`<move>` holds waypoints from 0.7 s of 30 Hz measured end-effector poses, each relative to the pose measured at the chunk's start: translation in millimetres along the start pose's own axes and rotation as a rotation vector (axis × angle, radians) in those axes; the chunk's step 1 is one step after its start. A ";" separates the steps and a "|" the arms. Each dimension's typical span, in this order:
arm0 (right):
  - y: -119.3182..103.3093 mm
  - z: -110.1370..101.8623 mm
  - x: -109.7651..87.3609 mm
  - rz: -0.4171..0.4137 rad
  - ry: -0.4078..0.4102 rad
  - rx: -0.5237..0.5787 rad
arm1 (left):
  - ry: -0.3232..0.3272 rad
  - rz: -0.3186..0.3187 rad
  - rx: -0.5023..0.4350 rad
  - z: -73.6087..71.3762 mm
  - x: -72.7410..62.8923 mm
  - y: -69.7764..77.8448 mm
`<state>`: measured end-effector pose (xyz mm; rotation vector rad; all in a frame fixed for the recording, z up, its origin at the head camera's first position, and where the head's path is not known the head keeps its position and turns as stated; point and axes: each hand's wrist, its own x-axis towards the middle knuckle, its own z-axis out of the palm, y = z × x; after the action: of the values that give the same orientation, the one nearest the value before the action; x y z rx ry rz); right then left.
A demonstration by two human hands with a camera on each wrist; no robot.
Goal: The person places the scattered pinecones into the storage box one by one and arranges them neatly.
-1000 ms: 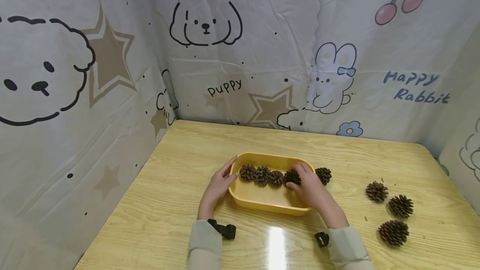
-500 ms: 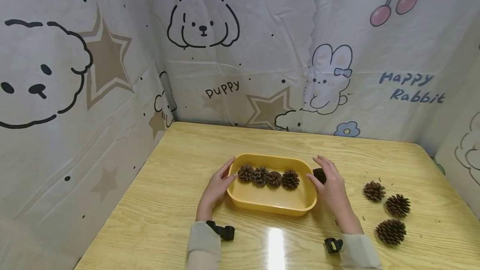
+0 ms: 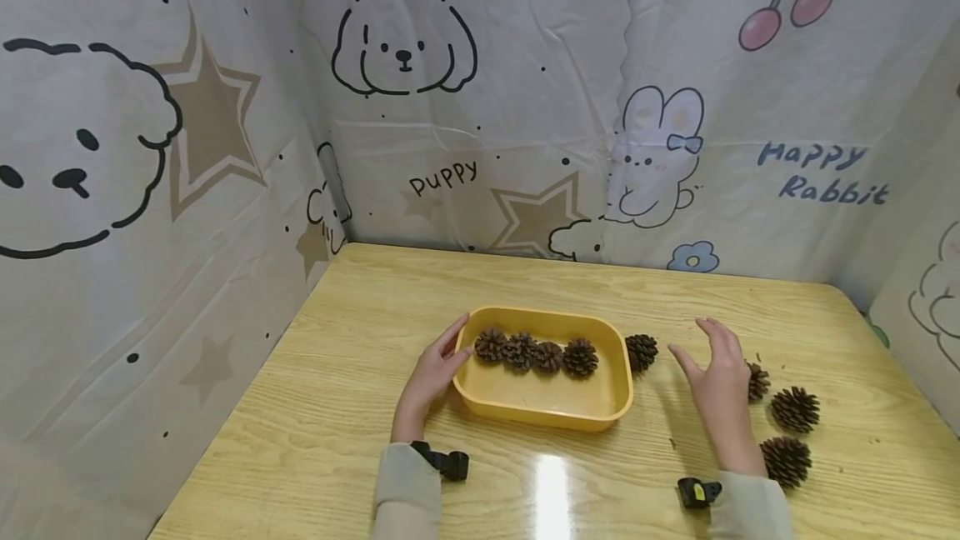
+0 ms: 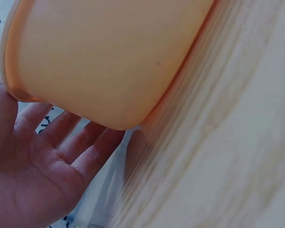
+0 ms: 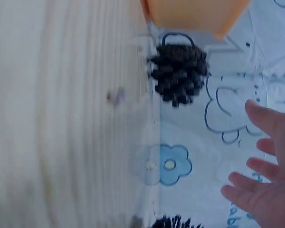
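Note:
A yellow plastic box (image 3: 525, 407) with rounded corners stands on the table, several brown pine cones (image 3: 547, 358) in a row inside it. My left hand (image 3: 431, 375) holds its left end, thumb over the rim and fingers along the outer wall. In the left wrist view the box (image 4: 104, 52) hides those fingertips, while the palm stays apart from the wall. My right hand (image 3: 722, 390) hovers above the table with thumb and fingers spread, holding nothing. It is between a pine cone (image 3: 642, 353) close beside the box's right end and a partly hidden pine cone (image 3: 757, 382).
Farther right lie two more pine cones, one (image 3: 795, 410) behind the other (image 3: 787, 463), the front one partly covered by my right wrist. Small brown crumbs dot the wooden table (image 3: 375, 298). A printed white cloth (image 3: 465, 215) hangs behind and at the sides.
My right hand let go of the fourth pine cone inside the box, came out over the right rim and moved right across the table. My left hand stays on the box.

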<state>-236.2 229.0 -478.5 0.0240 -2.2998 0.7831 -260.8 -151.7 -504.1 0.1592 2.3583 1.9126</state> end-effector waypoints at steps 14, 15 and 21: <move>23.0 -24.4 -4.8 0.284 -0.030 -0.035 | 0.005 -0.009 -0.002 -0.1 -1.4 4.0; 24.5 -25.3 -5.3 0.284 -0.022 -0.027 | 0.005 -0.009 -0.001 -0.1 -1.2 3.6; 33.2 -29.1 -7.1 0.282 0.032 0.002 | 0.002 -0.007 0.012 0.3 -0.4 2.1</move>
<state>-220.6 270.5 -483.8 -0.3157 -2.3004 0.9184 -260.3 -151.0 -502.0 0.1496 2.3682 1.8969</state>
